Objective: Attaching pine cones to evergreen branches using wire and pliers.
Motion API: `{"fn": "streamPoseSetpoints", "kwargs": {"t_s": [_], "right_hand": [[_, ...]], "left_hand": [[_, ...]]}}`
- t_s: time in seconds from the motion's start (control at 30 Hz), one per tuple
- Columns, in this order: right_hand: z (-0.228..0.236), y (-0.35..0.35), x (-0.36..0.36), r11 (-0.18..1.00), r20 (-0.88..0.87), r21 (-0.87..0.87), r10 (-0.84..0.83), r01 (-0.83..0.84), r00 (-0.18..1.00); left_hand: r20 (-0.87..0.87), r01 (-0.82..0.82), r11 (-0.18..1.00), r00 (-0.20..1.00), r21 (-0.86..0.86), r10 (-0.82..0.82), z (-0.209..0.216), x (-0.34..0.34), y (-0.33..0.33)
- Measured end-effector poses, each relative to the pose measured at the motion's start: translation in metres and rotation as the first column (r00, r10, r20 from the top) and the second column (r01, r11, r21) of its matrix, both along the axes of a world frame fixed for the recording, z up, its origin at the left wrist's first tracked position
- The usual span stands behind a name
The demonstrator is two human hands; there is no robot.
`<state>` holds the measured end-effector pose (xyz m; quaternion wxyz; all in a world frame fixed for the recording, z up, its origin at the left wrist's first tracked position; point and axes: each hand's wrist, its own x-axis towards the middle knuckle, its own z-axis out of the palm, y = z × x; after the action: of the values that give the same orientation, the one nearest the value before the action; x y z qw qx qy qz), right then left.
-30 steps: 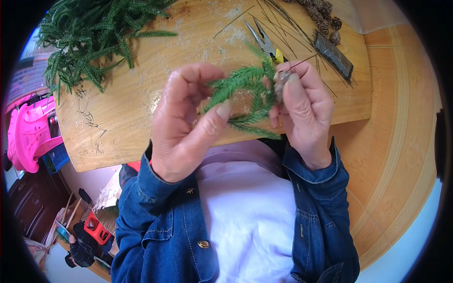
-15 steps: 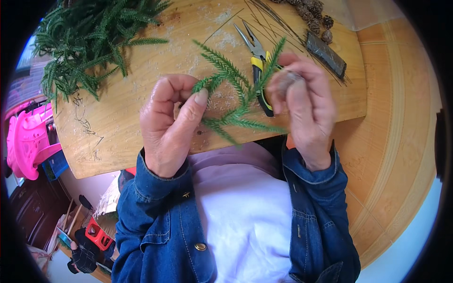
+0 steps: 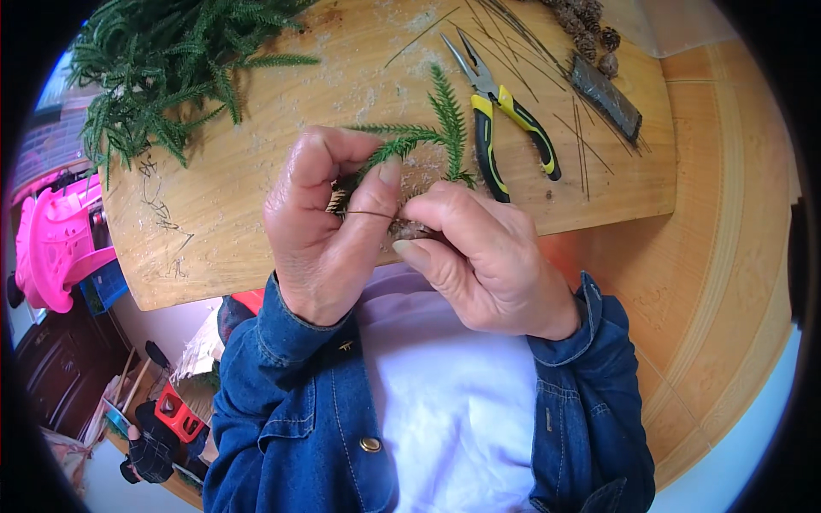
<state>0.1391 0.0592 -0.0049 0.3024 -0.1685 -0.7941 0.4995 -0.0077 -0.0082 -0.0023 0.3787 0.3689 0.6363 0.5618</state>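
Between the thumb and fingers of my left hand point(image 3: 321, 227) is a green needle-leaved sprig point(image 3: 449, 115), its tips pointing up and away over the table. My right hand point(image 3: 496, 256) pinches a small brown pine cone point(image 3: 410, 229), mostly hidden by the fingers, right beside the left thumb. A thin brown wire point(image 3: 369, 214) runs from the cone across the left thumb. Long-nose pliers point(image 3: 486, 94) with yellow and black handles lie spread on the table just beyond my right hand.
Green sprigs are heaped point(image 3: 162, 77) at the table's far left. Loose thin wires point(image 3: 505, 43), a dark wrapped bundle point(image 3: 605, 98) and several pine cones point(image 3: 586, 38) lie far right. The wooden table's point(image 3: 231, 248) near edge runs beneath my hands. A pink plastic seat point(image 3: 51, 248) stands left.
My right hand has come left and down with the pine cone, up to my left hand. The sprig has turned, and part of it is now behind the hands.
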Motion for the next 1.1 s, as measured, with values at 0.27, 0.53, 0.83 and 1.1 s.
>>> {"fn": "streamPoseSetpoints", "kwargs": {"t_s": [0.27,0.53,0.83,1.1], "right_hand": [[-0.001,-0.002,0.002,1.0,0.036,0.004,-0.023,0.023,0.999],[0.009,0.002,0.008,0.964,0.072,-0.174,-0.19,0.2,0.979],[0.004,0.003,0.011,0.978,0.098,-0.06,-0.195,0.201,0.976],[0.002,0.0,0.009,0.978,0.094,-0.018,-0.206,0.209,0.974]], "left_hand": [[0.007,-0.012,0.998,1.0,0.067,0.012,0.0,0.0,-0.002],[0.438,-0.065,0.997,0.896,-0.041,0.077,0.006,-0.011,0.0],[0.276,-0.007,0.996,0.961,0.092,-0.019,-0.002,-0.007,-0.013],[0.174,0.003,0.989,0.984,0.145,-0.028,0.001,0.001,-0.019]]}}
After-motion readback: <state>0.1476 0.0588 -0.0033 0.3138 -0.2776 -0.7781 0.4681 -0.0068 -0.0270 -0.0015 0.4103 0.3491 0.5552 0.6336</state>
